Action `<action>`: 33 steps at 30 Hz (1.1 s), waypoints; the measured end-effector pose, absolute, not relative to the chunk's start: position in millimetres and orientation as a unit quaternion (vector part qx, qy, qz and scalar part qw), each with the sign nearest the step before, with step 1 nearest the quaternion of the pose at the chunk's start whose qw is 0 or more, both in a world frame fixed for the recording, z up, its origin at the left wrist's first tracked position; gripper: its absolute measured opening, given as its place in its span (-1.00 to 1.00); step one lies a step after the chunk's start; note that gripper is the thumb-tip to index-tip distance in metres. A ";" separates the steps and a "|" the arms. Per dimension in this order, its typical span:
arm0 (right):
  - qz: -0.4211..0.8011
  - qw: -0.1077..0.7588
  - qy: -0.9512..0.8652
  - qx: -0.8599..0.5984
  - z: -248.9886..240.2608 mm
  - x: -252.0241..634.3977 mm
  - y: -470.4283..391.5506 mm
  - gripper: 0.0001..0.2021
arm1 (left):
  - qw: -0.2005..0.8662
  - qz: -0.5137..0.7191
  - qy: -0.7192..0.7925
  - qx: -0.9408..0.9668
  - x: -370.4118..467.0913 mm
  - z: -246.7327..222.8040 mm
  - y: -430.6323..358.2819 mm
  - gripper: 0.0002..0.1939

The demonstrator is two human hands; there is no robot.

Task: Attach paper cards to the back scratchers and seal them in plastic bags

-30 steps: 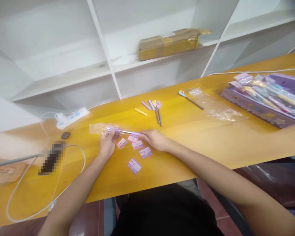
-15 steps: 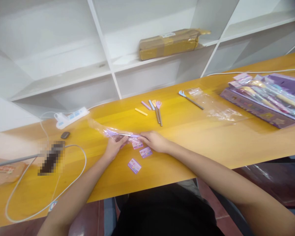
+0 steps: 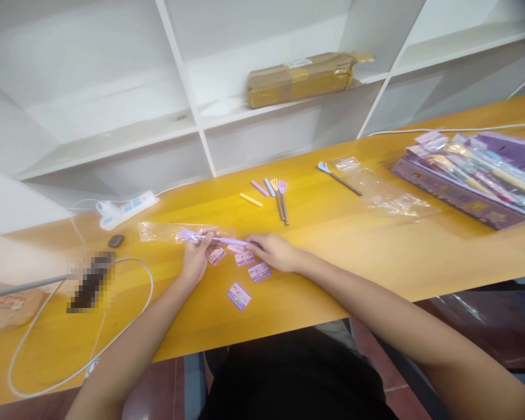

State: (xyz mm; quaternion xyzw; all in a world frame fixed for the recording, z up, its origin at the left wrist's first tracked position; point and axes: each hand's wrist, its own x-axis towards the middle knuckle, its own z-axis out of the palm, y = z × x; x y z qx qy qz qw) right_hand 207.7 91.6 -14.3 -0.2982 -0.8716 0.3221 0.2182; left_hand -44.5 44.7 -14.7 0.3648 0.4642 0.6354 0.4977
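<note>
A purple back scratcher [image 3: 233, 241] with a claw-shaped head lies between my two hands. My left hand [image 3: 195, 259] is closed on its shaft just behind the claw, and my right hand [image 3: 276, 253] grips the far end of the purple handle. A clear plastic bag [image 3: 157, 232] stretches leftward around or beneath the claw; I cannot tell which. Close to my left fingers is a small purple card [image 3: 216, 255]. Several similar cards, one of them a printed card [image 3: 239, 296], lie below the handle.
Yellow and purple scratchers [image 3: 282, 201] lie beyond my hands beside loose coloured sleeves [image 3: 251, 199]. A blue scratcher [image 3: 340, 178] rests by crumpled clear wrappers [image 3: 398, 201]. At right stands a purple box [image 3: 455, 195] of packed scratchers; at left, a power strip [image 3: 129, 210] and cables.
My left hand has shifted slightly left along the scratcher. The bag now lies flatter and further left, and more of the purple handle shows. My right hand has barely moved.
</note>
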 end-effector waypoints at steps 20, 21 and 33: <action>0.261 0.199 -0.917 -0.225 -20.1 207.7 93.1 -0.62 | 0.541 0.428 0.477 0.546 -41.8 -22.3 32.8 -0.57; 0.257 0.201 -0.917 -0.230 -20.3 207.2 92.0 -0.60 | 0.535 0.418 0.477 0.558 -39.3 -20.3 30.1 -0.59; 0.287 0.260 -0.885 -0.257 -16.7 207.3 85.6 -0.45 | 0.534 0.396 0.481 0.572 -31.9 -17.3 20.1 -0.60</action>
